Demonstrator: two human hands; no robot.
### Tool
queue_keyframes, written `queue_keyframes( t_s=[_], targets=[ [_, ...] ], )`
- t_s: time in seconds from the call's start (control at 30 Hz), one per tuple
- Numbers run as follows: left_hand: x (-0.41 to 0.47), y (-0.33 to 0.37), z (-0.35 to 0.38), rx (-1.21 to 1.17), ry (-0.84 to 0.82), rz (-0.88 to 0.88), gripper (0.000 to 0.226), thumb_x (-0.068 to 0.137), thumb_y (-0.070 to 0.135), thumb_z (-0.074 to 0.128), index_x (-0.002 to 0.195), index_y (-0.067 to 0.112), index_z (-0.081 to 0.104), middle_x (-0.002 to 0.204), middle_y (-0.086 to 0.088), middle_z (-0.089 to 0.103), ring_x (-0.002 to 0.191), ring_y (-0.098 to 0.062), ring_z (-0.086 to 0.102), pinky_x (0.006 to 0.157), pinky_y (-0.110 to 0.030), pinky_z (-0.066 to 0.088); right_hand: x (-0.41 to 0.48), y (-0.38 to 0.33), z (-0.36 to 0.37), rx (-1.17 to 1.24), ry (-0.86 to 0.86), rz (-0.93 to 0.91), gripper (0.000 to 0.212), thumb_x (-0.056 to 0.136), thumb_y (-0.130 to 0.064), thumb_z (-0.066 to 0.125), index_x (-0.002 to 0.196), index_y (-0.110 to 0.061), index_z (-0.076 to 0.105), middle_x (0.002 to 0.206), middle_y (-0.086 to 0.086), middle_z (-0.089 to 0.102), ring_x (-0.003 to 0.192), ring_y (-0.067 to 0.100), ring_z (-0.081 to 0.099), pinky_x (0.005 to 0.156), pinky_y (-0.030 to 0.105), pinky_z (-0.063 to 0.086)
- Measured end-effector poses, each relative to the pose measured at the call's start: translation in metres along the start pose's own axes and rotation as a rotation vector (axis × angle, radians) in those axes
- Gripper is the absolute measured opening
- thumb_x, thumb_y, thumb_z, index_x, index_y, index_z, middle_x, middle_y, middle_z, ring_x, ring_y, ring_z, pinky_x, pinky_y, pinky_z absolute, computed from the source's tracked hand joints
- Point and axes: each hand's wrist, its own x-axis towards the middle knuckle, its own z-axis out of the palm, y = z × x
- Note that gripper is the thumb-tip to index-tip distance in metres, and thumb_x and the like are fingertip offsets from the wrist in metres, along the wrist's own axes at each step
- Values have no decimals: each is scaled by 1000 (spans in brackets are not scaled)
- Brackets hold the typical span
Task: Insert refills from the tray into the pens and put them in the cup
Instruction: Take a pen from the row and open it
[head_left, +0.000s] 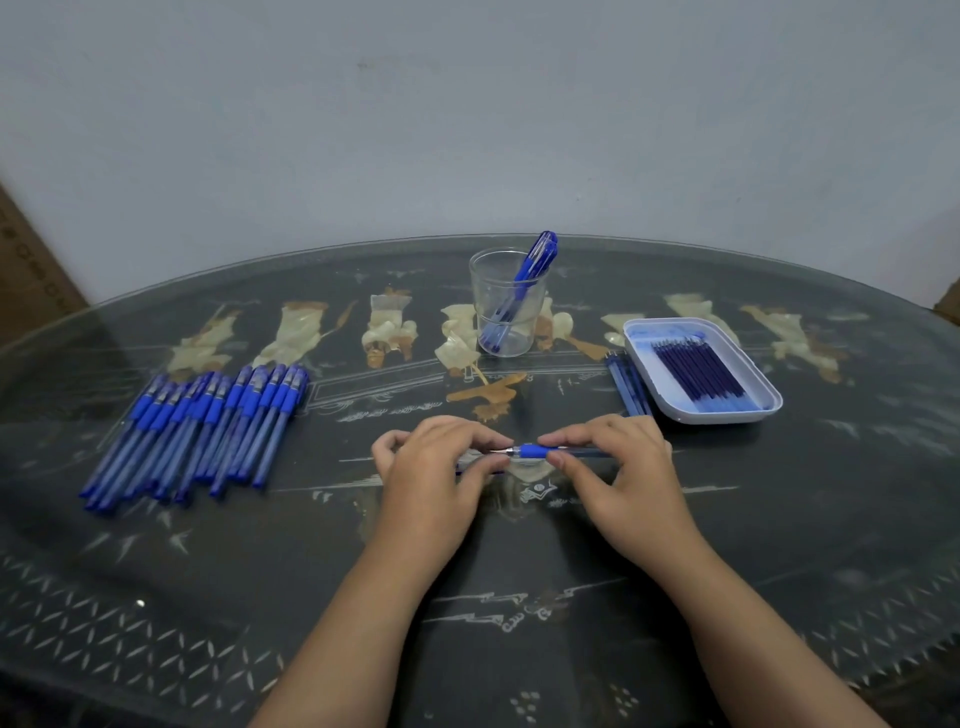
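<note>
Pinching one pen (535, 451) at both ends: right hand (623, 467) on blue grip, left hand (436, 462) at tip. Low over table (519, 649) centre, axis left-right, tip pointing left. Cup (506, 322): two pens (524, 280), leaning right. Tray (763, 410): roughly ten refills (698, 371).

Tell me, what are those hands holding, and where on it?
One blue pen: the right hand pinches its blue rubber sleeve, the left hand pinches its tip end.

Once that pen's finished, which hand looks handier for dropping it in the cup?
Probably the right hand: it grips the pen by its barrel, while the left hand only pinches the tip. The cup stands straight ahead.
</note>
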Motion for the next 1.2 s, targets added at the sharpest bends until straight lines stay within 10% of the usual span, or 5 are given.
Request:
queue_keyframes(
  t_s=[0.23,0.37,0.53,0.73,1.2],
  targets=[
    [0,-1,2,95,2,24,42,90,65,35,87,40,68,91,27,61,105,10,46,85,-31,15,-2,2,2,1,53,-27,16,79,-37,67,89,-50,67,84,-20,61,96,2,45,89,33,35],
    [0,-2,1,27,-33,45,33,84,61,58,112,45,61,108,32,60,113,16,42,92,-29,17,-1,2,2,3,72,-21,18,80,-37,66,90,-52,65,85,-17,62,96,4,45,89,36,37],
    [1,-7,4,13,-11,49,3,90,38,63,93,40,63,102,28,61,114,13,43,89,-28,15,-2,2,2,-8,61,-28,16,79,-38,66,91,-49,68,84,-20,61,97,2,45,88,34,36],
    [1,-7,3,-19,-31,36,29,80,62,59,107,52,56,111,40,53,118,22,34,98,-17,11,-2,3,3,-11,71,-31,17,80,-39,66,92,-50,66,84,-18,61,97,1,44,88,31,34],
    [6,-11,4,-233,-35,5,16,77,57,56,92,51,59,112,27,61,120,-1,52,103,-54,38,-1,2,3,-9,55,-43,14,81,-44,63,93,-50,67,86,-18,61,96,8,46,88,39,38]
  ],
)
